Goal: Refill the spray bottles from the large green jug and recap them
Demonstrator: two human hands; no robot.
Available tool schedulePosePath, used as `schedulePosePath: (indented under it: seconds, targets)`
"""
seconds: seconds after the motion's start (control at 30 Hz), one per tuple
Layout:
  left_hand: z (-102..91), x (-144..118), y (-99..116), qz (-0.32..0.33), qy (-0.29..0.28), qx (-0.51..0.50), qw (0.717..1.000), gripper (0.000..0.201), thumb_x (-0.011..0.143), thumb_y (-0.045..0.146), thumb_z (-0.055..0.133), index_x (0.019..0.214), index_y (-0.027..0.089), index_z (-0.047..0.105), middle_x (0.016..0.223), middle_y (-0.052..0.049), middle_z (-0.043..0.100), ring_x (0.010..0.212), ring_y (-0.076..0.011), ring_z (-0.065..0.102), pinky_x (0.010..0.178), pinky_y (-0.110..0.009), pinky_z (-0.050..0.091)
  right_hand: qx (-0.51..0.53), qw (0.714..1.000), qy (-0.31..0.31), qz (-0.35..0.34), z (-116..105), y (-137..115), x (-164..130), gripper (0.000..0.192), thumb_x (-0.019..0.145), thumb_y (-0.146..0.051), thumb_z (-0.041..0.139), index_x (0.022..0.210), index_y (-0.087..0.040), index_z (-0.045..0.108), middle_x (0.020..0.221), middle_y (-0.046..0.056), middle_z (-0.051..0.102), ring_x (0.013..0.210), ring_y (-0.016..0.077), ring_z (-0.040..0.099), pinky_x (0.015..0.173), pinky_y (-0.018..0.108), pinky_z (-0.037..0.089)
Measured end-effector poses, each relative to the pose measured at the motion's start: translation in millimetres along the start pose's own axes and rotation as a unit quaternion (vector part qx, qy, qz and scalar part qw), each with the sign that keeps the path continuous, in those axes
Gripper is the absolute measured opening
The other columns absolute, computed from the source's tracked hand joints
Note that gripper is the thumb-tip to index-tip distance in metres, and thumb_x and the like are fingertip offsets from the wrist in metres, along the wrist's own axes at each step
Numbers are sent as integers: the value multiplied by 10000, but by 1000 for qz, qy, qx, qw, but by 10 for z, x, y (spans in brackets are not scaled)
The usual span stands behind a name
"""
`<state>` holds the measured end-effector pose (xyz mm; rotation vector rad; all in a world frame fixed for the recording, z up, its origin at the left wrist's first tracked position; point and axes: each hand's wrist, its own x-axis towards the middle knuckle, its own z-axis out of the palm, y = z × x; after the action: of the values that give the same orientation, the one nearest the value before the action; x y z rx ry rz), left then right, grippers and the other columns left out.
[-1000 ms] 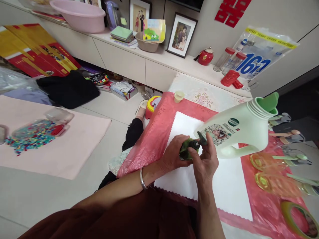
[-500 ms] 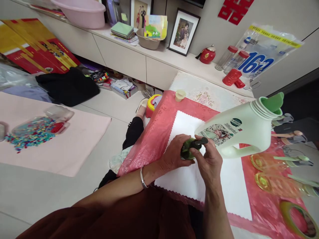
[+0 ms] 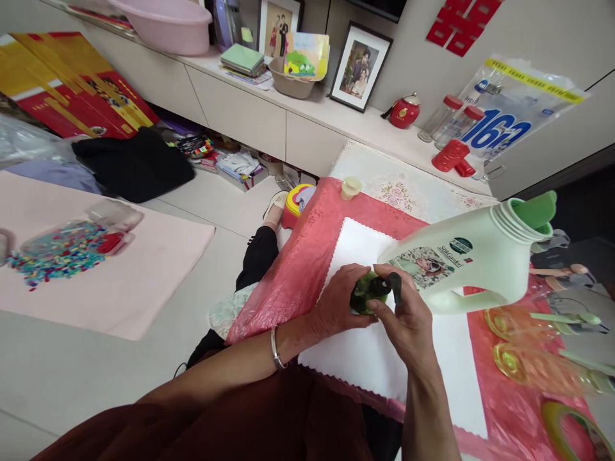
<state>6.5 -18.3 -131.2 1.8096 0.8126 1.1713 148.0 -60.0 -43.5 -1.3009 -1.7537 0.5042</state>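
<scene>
My left hand (image 3: 339,298) is wrapped round a small green pump bottle (image 3: 361,296), seen from above over the white sheet. My right hand (image 3: 406,314) grips its black pump head (image 3: 379,286) at the collar, thumb and fingers closed on it. The spout points right and toward me. Just beyond my right hand stands a large pale green detergent jug (image 3: 485,256) with its green pouring neck uncovered. A small translucent yellowish cap (image 3: 350,187) sits near the table's far left corner. The bottle's lower part is hidden by my fingers.
A white scalloped sheet (image 3: 353,240) lies on the red plastic table cover (image 3: 288,269). At right are clear bottles of yellow-orange liquid (image 3: 533,368) and a roll of tape (image 3: 550,416). Colourful small pieces (image 3: 62,262) lie on a pink surface at left.
The pump head has turned in my right fingers, its spout swinging from pointing right to pointing right and toward me. My left hand stays round the bottle. The view has shifted slightly.
</scene>
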Motion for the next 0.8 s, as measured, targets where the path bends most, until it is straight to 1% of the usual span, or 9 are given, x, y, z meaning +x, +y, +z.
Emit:
schedulePosePath:
  seconds: [0.1,0.17,0.27,0.37,0.5,0.6,0.67,0.73,0.8]
  targets:
    - [4,-2,-9,8,0,-6,1000,773,685,401,815,1358,231,476,1350,-122,587,1296,-333,535,1140,-503,420,-82,996,40,-11,12,-14,40,256,954,-356,696,1165,-211,692,1124,45,588,1057,159,572,878,260,507]
    - [9,-9,-34,19,2,-14,1000,811,674,407,830,1373,233,460,1364,-126,573,1301,-344,523,1135,-525,416,-88,995,45,-11,4,-4,40,237,966,-357,678,1144,-201,698,1100,50,600,1029,163,586,862,271,516]
    - [18,-19,-69,29,9,-19,999,935,631,446,863,1421,249,404,1392,-136,528,1292,-371,517,1111,-579,418,-13,999,34,11,-40,7,20,283,982,-309,670,1246,-207,656,1201,64,595,1129,195,585,980,340,518]
    - [21,-22,-74,30,5,-18,999,967,620,443,881,1435,273,386,1396,-131,512,1291,-378,515,1106,-598,417,104,993,44,31,-106,-60,46,369,973,-229,688,1335,-233,618,1251,78,585,1167,215,590,1028,404,523]
    - [27,-24,-73,51,14,-17,998,969,637,448,885,1445,273,379,1390,-137,514,1297,-369,516,1120,-593,415,214,970,108,-45,-209,-316,262,389,932,-96,684,1290,-248,676,1253,71,585,1123,217,619,987,403,560]
    - [30,-28,-83,67,26,-13,997,979,639,459,885,1450,265,372,1377,-141,530,1288,-366,528,1112,-594,430,229,952,171,-114,-312,-537,540,340,877,-60,692,1181,-210,725,1205,80,593,1096,238,623,967,437,564]
    - [22,-31,-78,63,24,-11,998,983,629,457,893,1445,260,381,1376,-145,534,1282,-367,535,1104,-593,441,214,948,192,-140,-378,-611,748,315,859,-92,711,1153,-202,729,1191,76,590,1095,253,618,1011,482,531]
    - [8,-32,-62,50,17,-10,999,972,630,450,895,1439,257,391,1381,-149,535,1282,-369,537,1100,-592,447,174,959,163,-151,-407,-579,952,319,875,-139,719,1185,-214,711,1187,63,588,1085,241,614,1009,459,525]
    - [-4,-30,-44,37,8,-8,999,958,635,450,893,1434,255,400,1391,-151,531,1286,-372,534,1098,-597,447,88,981,81,-151,-364,-431,1130,315,911,-167,697,1222,-210,680,1178,59,591,1061,211,604,946,381,538]
